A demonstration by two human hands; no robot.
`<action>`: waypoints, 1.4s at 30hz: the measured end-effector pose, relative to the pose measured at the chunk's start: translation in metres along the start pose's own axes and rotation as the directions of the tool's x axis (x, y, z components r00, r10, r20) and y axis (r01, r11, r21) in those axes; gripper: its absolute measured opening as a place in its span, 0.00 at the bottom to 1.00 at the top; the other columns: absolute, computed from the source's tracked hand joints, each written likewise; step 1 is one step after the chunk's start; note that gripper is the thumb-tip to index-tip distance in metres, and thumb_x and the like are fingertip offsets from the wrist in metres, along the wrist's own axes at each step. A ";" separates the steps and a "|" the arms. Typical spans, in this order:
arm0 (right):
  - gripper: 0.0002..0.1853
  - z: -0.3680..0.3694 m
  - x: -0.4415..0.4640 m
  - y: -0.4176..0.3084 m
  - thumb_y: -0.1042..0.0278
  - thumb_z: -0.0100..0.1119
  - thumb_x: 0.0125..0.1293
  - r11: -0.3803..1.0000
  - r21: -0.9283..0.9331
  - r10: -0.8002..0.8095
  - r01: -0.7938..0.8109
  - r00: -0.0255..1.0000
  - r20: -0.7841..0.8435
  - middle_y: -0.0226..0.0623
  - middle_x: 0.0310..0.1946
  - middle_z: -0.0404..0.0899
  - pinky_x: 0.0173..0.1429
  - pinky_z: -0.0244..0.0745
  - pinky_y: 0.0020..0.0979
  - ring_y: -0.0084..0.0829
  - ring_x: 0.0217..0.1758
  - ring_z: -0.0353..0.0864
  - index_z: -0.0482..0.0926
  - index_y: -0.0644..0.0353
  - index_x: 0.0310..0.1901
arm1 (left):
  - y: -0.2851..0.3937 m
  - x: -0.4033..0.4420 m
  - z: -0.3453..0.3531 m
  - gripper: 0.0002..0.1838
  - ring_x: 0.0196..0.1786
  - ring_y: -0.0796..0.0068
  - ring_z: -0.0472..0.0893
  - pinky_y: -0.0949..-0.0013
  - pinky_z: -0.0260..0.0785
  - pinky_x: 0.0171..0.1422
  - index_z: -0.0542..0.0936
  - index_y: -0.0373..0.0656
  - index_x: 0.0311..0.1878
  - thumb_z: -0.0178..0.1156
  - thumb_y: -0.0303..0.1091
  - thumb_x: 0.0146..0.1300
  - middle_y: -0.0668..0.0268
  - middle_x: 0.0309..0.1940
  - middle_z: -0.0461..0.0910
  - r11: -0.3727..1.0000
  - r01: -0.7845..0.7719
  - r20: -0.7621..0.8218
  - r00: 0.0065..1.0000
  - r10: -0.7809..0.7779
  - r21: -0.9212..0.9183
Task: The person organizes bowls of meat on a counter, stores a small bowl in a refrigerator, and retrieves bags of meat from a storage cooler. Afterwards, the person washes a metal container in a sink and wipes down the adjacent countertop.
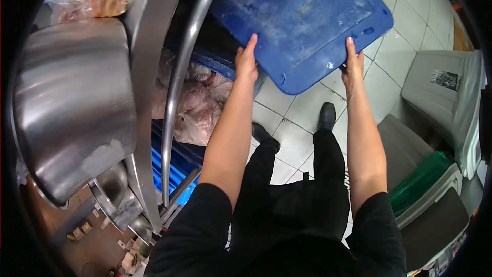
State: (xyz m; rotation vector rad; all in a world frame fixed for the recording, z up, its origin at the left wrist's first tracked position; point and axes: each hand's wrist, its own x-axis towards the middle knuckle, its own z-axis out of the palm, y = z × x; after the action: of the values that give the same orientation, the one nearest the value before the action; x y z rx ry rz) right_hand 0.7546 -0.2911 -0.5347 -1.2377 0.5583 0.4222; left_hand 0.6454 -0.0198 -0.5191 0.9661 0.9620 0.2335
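Observation:
A scuffed blue plastic lid with rounded corners and wet spots is held out ahead of me, tilted over the floor. My left hand grips its near left edge, thumb on top and the other fingers hidden beneath. On the near right edge, my right hand holds it the same way, with the thumb over the rim. Below and left of my left hand lie clear plastic bags of pinkish raw meat on a low level of the rack.
A steel rack post and a large metal pot stand close on my left. Grey bins line the right side, one with a green bag. White floor tiles lie around my feet.

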 end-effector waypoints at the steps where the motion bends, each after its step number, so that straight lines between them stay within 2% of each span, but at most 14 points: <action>1: 0.46 0.003 0.004 0.003 0.44 0.69 0.57 1.000 0.011 -0.009 0.010 0.999 -0.041 0.49 0.60 0.68 0.57 0.70 0.56 0.47 0.60 0.72 0.54 0.59 0.68 | -0.011 0.012 0.003 0.30 0.58 0.65 0.74 0.62 0.68 0.60 0.69 0.39 0.60 0.67 0.44 0.60 0.61 0.57 0.74 1.000 -0.009 -0.011 1.000 0.008 -0.020; 6: 0.41 -0.002 0.030 0.031 0.47 0.68 0.58 0.999 0.016 0.036 -0.035 0.998 -0.059 0.46 0.59 0.70 0.57 0.71 0.53 0.43 0.58 0.74 0.59 0.58 0.65 | -0.043 0.018 0.023 0.37 0.65 0.63 0.68 0.62 0.59 0.68 0.59 0.39 0.70 0.63 0.43 0.63 0.58 0.64 0.68 0.990 -0.142 0.007 0.990 0.142 0.025; 10: 0.38 -0.003 0.035 0.037 0.48 0.68 0.58 0.998 0.067 0.025 -0.019 0.996 -0.085 0.44 0.57 0.72 0.57 0.71 0.51 0.41 0.57 0.75 0.62 0.58 0.63 | -0.052 -0.007 0.014 0.39 0.65 0.63 0.68 0.61 0.60 0.67 0.57 0.42 0.71 0.63 0.45 0.63 0.58 0.65 0.67 0.987 -0.077 0.009 0.997 0.077 0.144; 13: 0.39 -0.004 0.033 0.036 0.40 0.64 0.58 0.998 0.035 0.063 -0.060 0.994 -0.084 0.44 0.59 0.71 0.61 0.64 0.59 0.44 0.60 0.72 0.61 0.56 0.63 | -0.053 -0.030 0.014 0.42 0.67 0.58 0.66 0.48 0.62 0.64 0.53 0.49 0.73 0.62 0.53 0.62 0.59 0.67 0.64 0.979 0.111 0.088 0.988 -0.127 0.170; 15: 0.47 -0.006 0.030 0.037 0.28 0.56 0.57 0.995 0.030 0.094 -0.093 0.995 -0.045 0.49 0.63 0.66 0.66 0.53 0.65 0.50 0.66 0.65 0.56 0.55 0.68 | -0.056 -0.048 0.012 0.45 0.68 0.57 0.66 0.48 0.62 0.64 0.50 0.48 0.74 0.62 0.55 0.61 0.57 0.68 0.63 0.967 0.164 0.061 0.982 -0.179 0.197; 20: 0.56 -0.009 0.002 0.051 0.19 0.48 0.54 0.965 0.216 0.156 -0.148 0.987 -0.021 0.56 0.69 0.50 0.70 0.45 0.65 0.57 0.73 0.51 0.42 0.50 0.74 | -0.078 -0.089 -0.013 0.56 0.68 0.55 0.64 0.51 0.61 0.64 0.40 0.43 0.76 0.61 0.63 0.58 0.51 0.70 0.59 0.896 0.228 0.024 0.966 -0.256 0.382; 22: 0.55 -0.011 -0.003 0.061 0.19 0.47 0.55 0.944 0.258 0.203 -0.205 0.979 0.032 0.54 0.68 0.54 0.69 0.47 0.65 0.56 0.71 0.54 0.45 0.50 0.74 | -0.085 -0.113 -0.027 0.47 0.64 0.60 0.70 0.57 0.67 0.60 0.49 0.40 0.74 0.60 0.57 0.63 0.52 0.66 0.65 0.859 0.197 -0.013 0.976 -0.217 0.473; 24: 0.54 -0.013 -0.006 0.066 0.19 0.46 0.56 0.940 0.258 0.208 -0.222 0.975 0.080 0.53 0.68 0.56 0.68 0.50 0.64 0.53 0.70 0.57 0.46 0.52 0.73 | -0.081 -0.143 -0.048 0.29 0.51 0.68 0.79 0.67 0.73 0.49 0.66 0.37 0.65 0.57 0.46 0.68 0.56 0.55 0.76 0.918 0.036 0.137 0.986 -0.098 0.395; 26: 0.53 -0.013 -0.010 0.069 0.20 0.45 0.57 0.936 0.252 0.206 -0.245 0.963 0.172 0.52 0.66 0.61 0.66 0.56 0.61 0.49 0.67 0.63 0.49 0.56 0.72 | -0.058 -0.173 -0.070 0.14 0.37 0.74 0.82 0.75 0.73 0.39 0.77 0.37 0.51 0.53 0.38 0.71 0.61 0.41 0.82 0.901 -0.076 0.086 0.995 0.043 0.428; 28: 0.53 -0.014 -0.014 0.073 0.20 0.44 0.58 0.935 0.260 0.209 -0.242 0.967 0.147 0.52 0.66 0.61 0.65 0.58 0.59 0.48 0.66 0.65 0.48 0.57 0.72 | -0.033 -0.186 -0.102 0.12 0.30 0.76 0.80 0.75 0.72 0.35 0.78 0.38 0.44 0.53 0.38 0.71 0.62 0.34 0.82 0.929 -0.153 -0.062 0.981 0.185 0.337; 32: 0.53 -0.026 -0.032 0.094 0.22 0.44 0.60 0.950 0.233 0.222 -0.210 0.975 -0.027 0.53 0.64 0.63 0.64 0.64 0.53 0.47 0.64 0.69 0.48 0.60 0.72 | 0.010 -0.125 -0.191 0.10 0.33 0.77 0.79 0.75 0.71 0.37 0.76 0.38 0.45 0.54 0.34 0.70 0.61 0.35 0.81 0.856 -0.318 -0.159 0.899 0.409 0.407; 34: 0.50 -0.047 -0.045 0.115 0.26 0.44 0.63 0.950 0.234 0.224 -0.208 0.973 -0.047 0.53 0.63 0.65 0.61 0.67 0.49 0.43 0.58 0.74 0.49 0.60 0.72 | 0.027 -0.073 -0.211 0.16 0.49 0.66 0.79 0.68 0.71 0.53 0.74 0.35 0.52 0.60 0.32 0.64 0.56 0.45 0.79 0.601 -0.292 -0.127 0.822 0.556 0.744; 38: 0.46 -0.102 -0.078 0.156 0.28 0.46 0.64 0.954 0.127 0.288 -0.270 0.945 -0.155 0.47 0.59 0.71 0.55 0.72 0.41 0.36 0.55 0.77 0.55 0.59 0.71 | 0.018 0.072 -0.265 0.41 0.65 0.48 0.69 0.57 0.62 0.67 0.65 0.33 0.64 0.70 0.39 0.49 0.44 0.62 0.68 0.071 -0.379 0.253 0.732 0.632 0.923; 42: 0.38 -0.152 -0.112 0.175 0.34 0.51 0.65 0.959 0.155 0.274 -0.236 0.911 -0.309 0.44 0.51 0.77 0.44 0.76 0.34 0.31 0.47 0.81 0.63 0.58 0.65 | 0.030 0.078 -0.229 0.42 0.64 0.44 0.70 0.56 0.62 0.68 0.65 0.34 0.64 0.69 0.39 0.46 0.42 0.62 0.69 -0.077 -0.141 0.159 0.787 0.596 0.987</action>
State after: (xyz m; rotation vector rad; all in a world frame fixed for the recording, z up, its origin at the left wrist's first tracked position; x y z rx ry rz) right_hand 0.5378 -0.3884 -0.6334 -1.1330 1.0253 0.3980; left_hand 0.5193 0.1763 -0.5894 2.7240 1.0919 0.1775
